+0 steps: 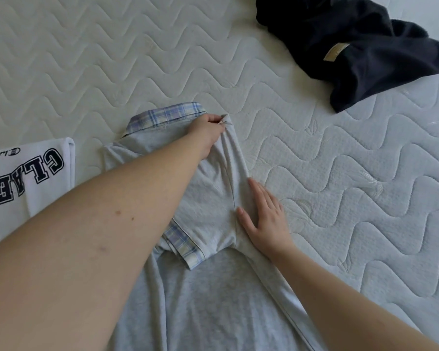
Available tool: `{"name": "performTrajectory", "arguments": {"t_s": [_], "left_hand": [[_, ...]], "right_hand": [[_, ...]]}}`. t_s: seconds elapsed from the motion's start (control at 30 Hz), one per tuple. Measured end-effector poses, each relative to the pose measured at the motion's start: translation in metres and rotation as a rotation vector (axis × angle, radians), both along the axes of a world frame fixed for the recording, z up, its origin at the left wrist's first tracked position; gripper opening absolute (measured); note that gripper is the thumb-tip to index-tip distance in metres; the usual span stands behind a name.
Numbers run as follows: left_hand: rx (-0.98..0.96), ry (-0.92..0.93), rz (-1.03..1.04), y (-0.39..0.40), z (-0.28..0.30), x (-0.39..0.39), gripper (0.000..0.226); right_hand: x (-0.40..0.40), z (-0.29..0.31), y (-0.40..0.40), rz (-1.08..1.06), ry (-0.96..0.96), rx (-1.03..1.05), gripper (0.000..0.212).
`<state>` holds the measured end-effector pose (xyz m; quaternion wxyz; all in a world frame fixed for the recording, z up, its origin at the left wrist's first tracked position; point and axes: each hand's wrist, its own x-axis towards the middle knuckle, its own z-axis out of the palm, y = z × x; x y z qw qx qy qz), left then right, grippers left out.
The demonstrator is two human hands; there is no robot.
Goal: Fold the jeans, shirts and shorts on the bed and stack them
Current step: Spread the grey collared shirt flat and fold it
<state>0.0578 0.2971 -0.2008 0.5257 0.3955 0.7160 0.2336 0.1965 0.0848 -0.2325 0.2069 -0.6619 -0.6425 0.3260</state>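
A light grey shirt (208, 196) with a plaid collar and plaid sleeve cuff lies on the bed in front of me, its right side turned inward. My left hand (209, 133) reaches across it and pinches the folded edge near the collar. Flat on the shirt's right fold, my right hand (266, 219) presses with straight fingers. A white shirt with black block letters (28, 173) lies folded at the left edge. A crumpled dark navy garment (360, 49) with a tan label sits at the top right.
The white quilted mattress (112, 59) with a wavy stitch pattern fills the view. Bare mattress stretches behind the grey shirt and to its right.
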Motion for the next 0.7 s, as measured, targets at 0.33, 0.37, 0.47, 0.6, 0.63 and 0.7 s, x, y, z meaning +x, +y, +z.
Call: {"name": "performTrajectory", "arguments": {"t_s": [0.33,0.37,0.47,0.6,0.63,0.7], "left_hand": [[-0.102,0.499,-0.873,0.004,0.026,-0.028,0.083],[-0.102,0.489,-0.886,0.004,0.026,-0.031,0.079],[0.008,0.453,-0.759,0.005,0.021,-0.036,0.053],[0.184,0.449,-0.487,-0.003,0.011,-0.039,0.036],[0.152,0.473,-0.499,-0.006,0.009,-0.042,0.048],[0.046,0.507,-0.591,-0.014,0.010,-0.050,0.072]], "right_hand": [[-0.002,-0.002,-0.002,0.026,-0.057,0.058,0.069],[-0.002,-0.002,-0.002,0.029,-0.067,0.057,0.069],[-0.003,-0.002,-0.002,0.040,-0.079,0.055,0.070],[-0.002,-0.002,-0.002,0.041,-0.074,0.050,0.069],[-0.002,-0.002,-0.002,0.043,-0.077,0.050,0.069],[-0.003,-0.003,-0.003,0.044,-0.078,0.047,0.069]]}}
